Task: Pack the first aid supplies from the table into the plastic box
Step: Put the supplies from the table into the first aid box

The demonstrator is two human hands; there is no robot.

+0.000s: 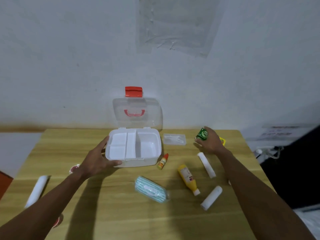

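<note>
Carton goes in first.
The right hand (210, 142) pinches the green carton (202, 134), right of the open box (138, 161) on the worktop (103, 196). The left hand (97, 159) has its grip round the box's near left corner. Best lift the carton over the rim and lay it flat.

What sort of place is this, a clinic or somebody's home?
Probably a plain room at home, not a clinic: a wooden table against a bare painted wall, a power strip off to its right, and a small plastic box held by the left hand while the right hand grips a green carton.
</note>
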